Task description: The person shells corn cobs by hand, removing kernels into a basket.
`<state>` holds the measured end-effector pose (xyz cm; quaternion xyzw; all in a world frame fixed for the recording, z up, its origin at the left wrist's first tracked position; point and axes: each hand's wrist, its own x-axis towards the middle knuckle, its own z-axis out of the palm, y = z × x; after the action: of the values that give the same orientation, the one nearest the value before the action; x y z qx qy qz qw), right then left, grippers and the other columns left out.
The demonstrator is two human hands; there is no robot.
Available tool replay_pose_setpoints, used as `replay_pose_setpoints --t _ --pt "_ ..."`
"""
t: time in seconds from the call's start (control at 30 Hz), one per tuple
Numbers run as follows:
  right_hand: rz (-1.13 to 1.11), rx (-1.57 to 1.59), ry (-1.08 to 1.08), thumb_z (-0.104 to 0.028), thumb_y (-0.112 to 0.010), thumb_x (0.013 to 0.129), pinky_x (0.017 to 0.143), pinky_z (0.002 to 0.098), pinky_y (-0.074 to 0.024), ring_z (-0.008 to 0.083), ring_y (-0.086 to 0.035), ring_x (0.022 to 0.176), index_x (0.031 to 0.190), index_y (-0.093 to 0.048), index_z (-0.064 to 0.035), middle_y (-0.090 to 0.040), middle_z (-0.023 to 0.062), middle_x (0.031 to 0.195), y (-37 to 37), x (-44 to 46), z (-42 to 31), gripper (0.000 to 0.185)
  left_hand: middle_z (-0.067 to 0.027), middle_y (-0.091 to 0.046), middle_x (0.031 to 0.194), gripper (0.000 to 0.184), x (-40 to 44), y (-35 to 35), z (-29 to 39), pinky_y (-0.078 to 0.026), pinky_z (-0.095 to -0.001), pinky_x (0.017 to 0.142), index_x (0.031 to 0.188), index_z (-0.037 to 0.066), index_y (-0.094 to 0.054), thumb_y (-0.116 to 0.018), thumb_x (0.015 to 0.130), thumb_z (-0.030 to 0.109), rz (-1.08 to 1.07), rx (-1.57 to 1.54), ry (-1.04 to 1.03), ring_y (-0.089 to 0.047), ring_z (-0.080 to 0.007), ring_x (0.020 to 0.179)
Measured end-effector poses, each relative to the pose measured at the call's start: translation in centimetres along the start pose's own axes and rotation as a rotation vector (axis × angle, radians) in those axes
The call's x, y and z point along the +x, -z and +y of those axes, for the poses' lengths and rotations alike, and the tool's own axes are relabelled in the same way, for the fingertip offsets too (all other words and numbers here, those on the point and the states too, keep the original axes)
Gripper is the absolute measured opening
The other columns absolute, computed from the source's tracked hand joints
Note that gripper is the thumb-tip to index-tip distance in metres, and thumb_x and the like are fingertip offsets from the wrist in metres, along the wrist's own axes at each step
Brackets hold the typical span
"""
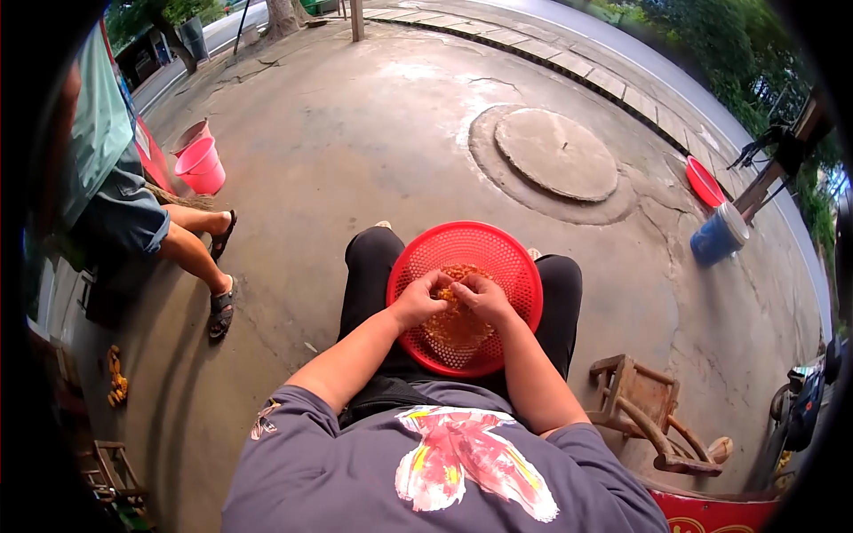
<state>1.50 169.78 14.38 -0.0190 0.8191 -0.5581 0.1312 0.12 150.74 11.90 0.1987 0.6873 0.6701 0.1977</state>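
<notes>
A round red plastic colander (pixel 524 266) rests on my lap, between my knees. Small orange grains that look like corn kernels (pixel 458 330) lie in its middle. Over them, my left hand (pixel 420 300) is closed with thumb and fingers pinched together. My right hand (pixel 484 299) is closed in the same way, its fingertips almost meeting those of the left. What the fingers pinch is too small and too covered to make out.
A person in shorts and sandals (pixel 220 311) stands at the left, near pink buckets (pixel 203 166). Yellow-orange cobs (pixel 116 377) lie on the ground. A wooden chair (pixel 649 395), a blue bucket (pixel 718 235) and a red basin (pixel 705 181) are at the right. Ahead is a round concrete cover (pixel 555 153).
</notes>
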Motion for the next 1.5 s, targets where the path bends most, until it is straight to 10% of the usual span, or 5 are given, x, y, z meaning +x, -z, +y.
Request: replay_pose_setpoints --t 1.5 --pt "-0.105 0.408 0.101 -0.008 -0.067 0.079 0.072 0.0252 -0.0494 0.0123 -0.059 0.08 0.101 -0.058 0.0003 -0.06 0.0038 0.09 0.6 0.4 0.8 0.025 -0.0052 -0.06 0.107 0.041 -0.3 -0.1 1.1 -0.048 -0.026 0.086 0.119 0.001 -0.05 -0.067 0.083 0.008 0.043 -0.266 0.102 -0.058 -0.013 0.097"
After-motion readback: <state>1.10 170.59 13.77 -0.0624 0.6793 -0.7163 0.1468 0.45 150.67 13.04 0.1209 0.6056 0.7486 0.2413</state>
